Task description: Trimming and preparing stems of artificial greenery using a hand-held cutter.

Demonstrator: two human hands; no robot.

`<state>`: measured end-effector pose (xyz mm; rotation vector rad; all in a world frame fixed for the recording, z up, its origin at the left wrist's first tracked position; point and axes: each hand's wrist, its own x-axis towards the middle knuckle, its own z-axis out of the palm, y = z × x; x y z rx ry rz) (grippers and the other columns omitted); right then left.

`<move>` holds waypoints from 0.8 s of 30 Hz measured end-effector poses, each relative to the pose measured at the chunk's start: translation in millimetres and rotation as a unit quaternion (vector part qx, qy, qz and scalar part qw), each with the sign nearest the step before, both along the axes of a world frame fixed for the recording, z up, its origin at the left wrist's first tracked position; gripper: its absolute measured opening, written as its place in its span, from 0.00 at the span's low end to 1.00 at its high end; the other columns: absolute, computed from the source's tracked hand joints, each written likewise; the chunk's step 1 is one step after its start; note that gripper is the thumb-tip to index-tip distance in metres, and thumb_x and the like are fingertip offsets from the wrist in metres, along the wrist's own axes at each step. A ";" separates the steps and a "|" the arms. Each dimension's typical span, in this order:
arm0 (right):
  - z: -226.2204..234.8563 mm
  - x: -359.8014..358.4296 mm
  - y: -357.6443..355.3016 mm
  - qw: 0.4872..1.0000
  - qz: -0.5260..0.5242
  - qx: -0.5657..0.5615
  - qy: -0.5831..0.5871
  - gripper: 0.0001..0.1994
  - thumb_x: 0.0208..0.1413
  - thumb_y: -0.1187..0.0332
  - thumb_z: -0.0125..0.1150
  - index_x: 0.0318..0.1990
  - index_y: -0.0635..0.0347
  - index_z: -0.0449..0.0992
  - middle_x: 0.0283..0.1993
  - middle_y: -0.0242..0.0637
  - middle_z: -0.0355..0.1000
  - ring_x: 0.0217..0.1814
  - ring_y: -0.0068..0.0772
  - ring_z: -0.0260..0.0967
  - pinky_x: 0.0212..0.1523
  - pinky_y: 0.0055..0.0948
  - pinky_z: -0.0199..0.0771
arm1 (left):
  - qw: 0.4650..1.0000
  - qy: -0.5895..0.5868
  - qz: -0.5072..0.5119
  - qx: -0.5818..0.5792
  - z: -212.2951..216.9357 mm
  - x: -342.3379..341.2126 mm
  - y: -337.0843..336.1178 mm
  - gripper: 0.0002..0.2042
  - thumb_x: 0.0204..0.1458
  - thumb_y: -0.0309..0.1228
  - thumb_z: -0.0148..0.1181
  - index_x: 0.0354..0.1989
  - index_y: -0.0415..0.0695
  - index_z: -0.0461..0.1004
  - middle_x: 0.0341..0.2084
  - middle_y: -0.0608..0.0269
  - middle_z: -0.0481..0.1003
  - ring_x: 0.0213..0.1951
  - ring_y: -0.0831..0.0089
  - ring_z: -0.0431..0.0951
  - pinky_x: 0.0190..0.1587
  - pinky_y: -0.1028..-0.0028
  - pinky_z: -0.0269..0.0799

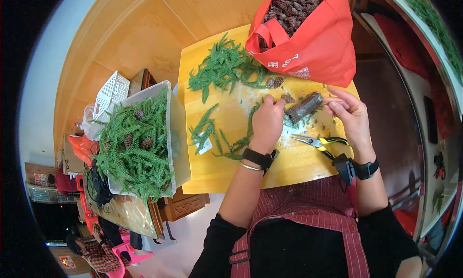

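Note:
My left hand is closed in a pinch, with a small brown pine cone at its fingertips. A green artificial pine sprig runs under that hand. Just right of the cone lies a dark cylindrical bundle, perhaps of wires, in a shiny wrap. My right hand has thumb and forefinger pressed together by the bundle's right end; what they hold, if anything, is too fine to make out. Below lie long-nose pliers with yellow and black handles, jaws pointing left.
A red bag full of pine cones stands at the back right. Green sprigs are piled on the yellow table. At left, a clear bin holds sprigs and cones. A person sits far left.

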<state>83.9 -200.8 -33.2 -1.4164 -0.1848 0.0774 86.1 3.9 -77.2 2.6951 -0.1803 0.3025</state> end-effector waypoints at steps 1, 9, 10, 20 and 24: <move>6.0 -2.7 2.9 1.000 -0.024 -0.004 0.001 0.16 0.54 0.75 0.51 0.52 0.65 0.66 0.36 0.39 0.73 0.36 0.21 0.70 0.37 0.16 0.69 | 1.000 -0.004 0.011 -0.012 0.7 -0.2 0.5 0.12 0.38 0.22 0.58 0.35 0.46 0.72 0.30 0.58 0.67 0.30 0.57 0.72 0.32 0.63 0.69; 11.8 -8.6 4.9 0.988 -0.063 0.122 0.067 0.20 0.56 0.74 0.49 0.56 0.61 0.57 0.37 0.35 0.71 0.38 0.22 0.70 0.37 0.15 0.69 | 0.983 -0.082 -0.012 -0.164 11.2 -5.8 14.6 0.12 0.37 0.22 0.64 0.30 0.41 0.68 0.31 0.60 0.71 0.28 0.67 0.73 0.29 0.71 0.68; 10.7 -9.3 5.8 0.987 -0.057 0.140 0.059 0.20 0.56 0.74 0.49 0.56 0.62 0.57 0.38 0.35 0.71 0.38 0.22 0.70 0.38 0.15 0.69 | 0.966 -0.015 -0.008 -0.257 13.4 -9.8 14.7 0.12 0.38 0.20 0.63 0.30 0.40 0.67 0.30 0.62 0.72 0.27 0.73 0.73 0.29 0.75 0.68; 19.5 -28.2 29.5 0.943 0.038 0.299 0.141 0.13 0.55 0.76 0.50 0.48 0.62 0.63 0.42 0.39 0.69 0.39 0.22 0.69 0.42 0.14 0.73 | 0.739 0.042 -0.060 -0.670 46.2 -65.5 6.6 0.16 0.39 0.13 0.58 0.38 0.38 0.67 0.29 0.62 0.73 0.27 0.78 0.75 0.24 0.85 0.66; 15.1 -33.0 37.0 0.917 0.064 0.359 0.160 0.07 0.55 0.76 0.49 0.42 0.60 0.65 0.40 0.38 0.69 0.40 0.23 0.70 0.40 0.14 0.75 | 0.745 0.059 -0.076 -0.660 45.7 -73.1 9.5 0.17 0.38 0.12 0.59 0.38 0.38 0.67 0.29 0.61 0.73 0.28 0.74 0.77 0.23 0.84 0.69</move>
